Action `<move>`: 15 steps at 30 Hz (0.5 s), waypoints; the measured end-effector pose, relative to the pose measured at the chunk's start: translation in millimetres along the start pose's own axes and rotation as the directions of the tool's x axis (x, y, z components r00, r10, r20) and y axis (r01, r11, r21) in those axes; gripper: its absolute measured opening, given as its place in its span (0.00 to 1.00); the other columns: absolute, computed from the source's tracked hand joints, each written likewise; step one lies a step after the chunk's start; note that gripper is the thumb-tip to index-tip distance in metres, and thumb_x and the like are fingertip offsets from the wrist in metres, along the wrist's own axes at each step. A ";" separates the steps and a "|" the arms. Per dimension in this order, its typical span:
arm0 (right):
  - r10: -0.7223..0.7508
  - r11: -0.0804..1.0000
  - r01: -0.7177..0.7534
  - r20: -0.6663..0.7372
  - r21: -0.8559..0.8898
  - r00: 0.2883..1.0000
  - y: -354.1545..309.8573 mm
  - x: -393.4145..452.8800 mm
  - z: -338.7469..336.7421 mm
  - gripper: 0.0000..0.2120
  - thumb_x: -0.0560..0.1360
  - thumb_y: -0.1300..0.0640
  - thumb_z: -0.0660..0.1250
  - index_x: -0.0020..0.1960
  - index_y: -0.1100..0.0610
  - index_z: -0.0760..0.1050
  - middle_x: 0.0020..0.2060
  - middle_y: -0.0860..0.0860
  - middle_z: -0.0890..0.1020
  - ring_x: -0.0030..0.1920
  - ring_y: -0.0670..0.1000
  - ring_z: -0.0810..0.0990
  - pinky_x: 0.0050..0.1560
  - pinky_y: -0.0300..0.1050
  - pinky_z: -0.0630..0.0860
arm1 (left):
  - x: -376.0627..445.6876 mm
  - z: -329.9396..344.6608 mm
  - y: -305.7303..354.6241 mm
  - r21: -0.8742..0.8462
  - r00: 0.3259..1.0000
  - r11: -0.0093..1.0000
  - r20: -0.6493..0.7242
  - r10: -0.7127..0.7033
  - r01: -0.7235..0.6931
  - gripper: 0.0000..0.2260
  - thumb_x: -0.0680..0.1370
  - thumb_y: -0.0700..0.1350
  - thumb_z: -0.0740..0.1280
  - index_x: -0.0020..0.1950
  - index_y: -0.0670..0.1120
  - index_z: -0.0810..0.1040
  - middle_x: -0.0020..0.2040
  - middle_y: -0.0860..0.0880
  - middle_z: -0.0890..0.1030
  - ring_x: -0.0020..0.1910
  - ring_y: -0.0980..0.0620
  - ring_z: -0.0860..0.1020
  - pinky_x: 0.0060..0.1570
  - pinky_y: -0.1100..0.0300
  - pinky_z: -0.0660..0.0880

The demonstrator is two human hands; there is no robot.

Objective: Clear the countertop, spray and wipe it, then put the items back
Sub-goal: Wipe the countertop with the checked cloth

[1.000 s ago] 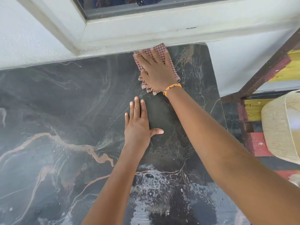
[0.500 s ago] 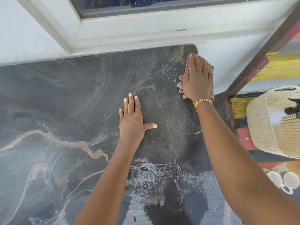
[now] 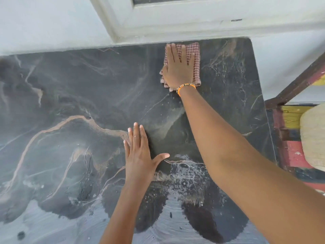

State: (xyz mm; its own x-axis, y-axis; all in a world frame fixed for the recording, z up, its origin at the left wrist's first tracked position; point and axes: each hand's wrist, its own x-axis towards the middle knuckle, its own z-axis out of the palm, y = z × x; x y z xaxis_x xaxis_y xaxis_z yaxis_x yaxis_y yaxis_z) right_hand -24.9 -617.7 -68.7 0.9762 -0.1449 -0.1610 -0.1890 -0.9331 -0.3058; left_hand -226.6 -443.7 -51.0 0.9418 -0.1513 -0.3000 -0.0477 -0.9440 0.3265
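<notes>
Right hand [image 3: 179, 69] lies flat with fingers spread, pressing a pink checked cloth [image 3: 192, 58] onto the dark marbled countertop [image 3: 70, 103] at its far edge, against the white wall. Left hand [image 3: 139, 154] rests open, palm down, nearer mid-counter, empty. An orange beaded bracelet [image 3: 186, 86] circles the right wrist.

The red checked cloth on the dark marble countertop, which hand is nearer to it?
Right. The right hand lies flat on the red checked cloth; the left hand rests apart, nearer the person.

countertop [image 3: 73, 95]: glossy veined dark marble | cloth [image 3: 192, 53]: waffle-textured pink fabric
</notes>
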 end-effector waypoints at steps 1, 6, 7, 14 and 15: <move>-0.083 0.996 0.084 0.030 -0.012 0.996 -24.1 -2.6 7.5 0.29 0.80 0.52 0.50 0.77 0.53 0.43 0.78 0.48 0.48 0.77 0.56 0.44 0.75 0.61 0.42 | -5.1 -0.4 -6.3 -0.004 1.000 1.000 0.003 -0.022 0.022 0.49 0.64 0.72 0.49 0.75 0.44 0.38 0.77 0.48 0.37 0.72 0.53 0.32 0.72 0.52 0.37; -0.489 0.855 0.507 0.155 -0.109 0.858 -111.2 -69.9 48.6 0.27 0.80 0.49 0.48 0.77 0.50 0.46 0.77 0.46 0.52 0.77 0.54 0.48 0.75 0.61 0.45 | -30.1 3.0 -20.0 -0.045 0.997 0.997 0.033 -0.065 0.067 0.50 0.62 0.72 0.48 0.75 0.44 0.38 0.74 0.52 0.34 0.73 0.53 0.33 0.72 0.53 0.37; -0.541 0.818 0.564 0.178 -0.117 0.822 -115.0 -87.8 54.1 0.27 0.80 0.49 0.48 0.77 0.50 0.47 0.77 0.46 0.53 0.77 0.54 0.48 0.75 0.60 0.45 | -35.0 4.3 -20.0 -0.050 0.997 0.997 0.046 -0.060 0.062 0.50 0.61 0.72 0.47 0.74 0.45 0.37 0.73 0.52 0.34 0.73 0.52 0.33 0.73 0.53 0.37; -0.360 0.927 0.361 0.034 -0.101 0.932 -4.6 -121.5 34.0 0.27 0.79 0.50 0.50 0.77 0.47 0.48 0.77 0.46 0.51 0.77 0.54 0.47 0.75 0.57 0.42 | -60.6 14.9 -15.4 0.013 0.989 0.997 0.123 0.078 -0.080 0.48 0.64 0.73 0.49 0.69 0.48 0.28 0.72 0.51 0.28 0.70 0.51 0.27 0.71 0.55 0.33; -0.260 0.961 0.258 -0.004 -0.105 0.966 22.0 -119.8 24.9 0.27 0.80 0.50 0.50 0.77 0.47 0.47 0.78 0.48 0.49 0.77 0.55 0.46 0.75 0.57 0.42 | -62.6 15.8 -16.1 0.030 0.986 0.994 0.134 0.097 -0.102 0.48 0.64 0.73 0.49 0.69 0.48 0.27 0.72 0.50 0.28 0.70 0.51 0.27 0.71 0.55 0.33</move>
State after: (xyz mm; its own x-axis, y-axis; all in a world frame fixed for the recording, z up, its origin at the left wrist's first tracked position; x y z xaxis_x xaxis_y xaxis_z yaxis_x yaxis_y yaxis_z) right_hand -148.7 -612.6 -79.5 0.9923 0.1008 -0.0722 0.0811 -0.9682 -0.2366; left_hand -290.1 -423.7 -51.6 0.8798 -0.2800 -0.3841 -0.1532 -0.9320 0.3285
